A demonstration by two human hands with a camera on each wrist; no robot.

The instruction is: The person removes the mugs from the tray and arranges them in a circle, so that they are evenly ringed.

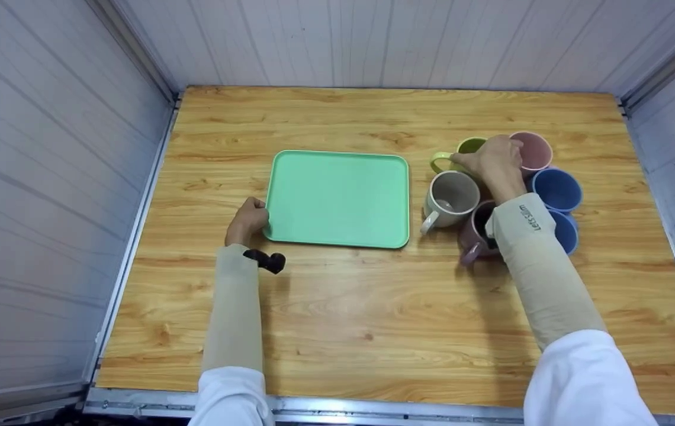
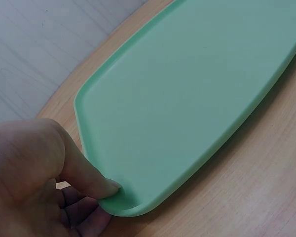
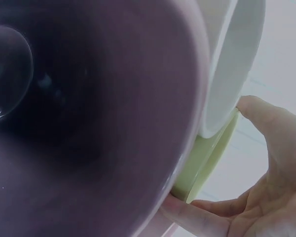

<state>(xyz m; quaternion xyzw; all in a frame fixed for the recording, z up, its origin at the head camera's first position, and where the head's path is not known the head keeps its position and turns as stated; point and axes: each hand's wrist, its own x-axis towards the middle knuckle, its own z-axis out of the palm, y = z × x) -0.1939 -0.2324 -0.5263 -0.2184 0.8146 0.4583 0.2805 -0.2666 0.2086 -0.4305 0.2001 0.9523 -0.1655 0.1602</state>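
At the near left corner of a light green tray (image 1: 337, 198), my left hand (image 1: 247, 220) pinches the rim. The left wrist view shows the thumb on the inner side of that rim and the fingers outside and below it. My right hand (image 1: 497, 163) spans a yellow-green mug (image 1: 471, 145) and grips it, thumb by the handle side and fingers on the far side, beside a pink mug (image 1: 533, 151). In the right wrist view the hand (image 3: 286, 173) holds the mug (image 3: 200, 160) across its rim, partly hidden behind other mugs.
A white mug (image 1: 455, 192) and a purple mug (image 1: 470, 238) stand close against the yellow-green one. Two blue mugs, an upper blue mug (image 1: 556, 189) and a lower blue mug (image 1: 567, 234), stand to the right. Pale panels (image 1: 355, 41) wall the wooden table (image 1: 337, 319).
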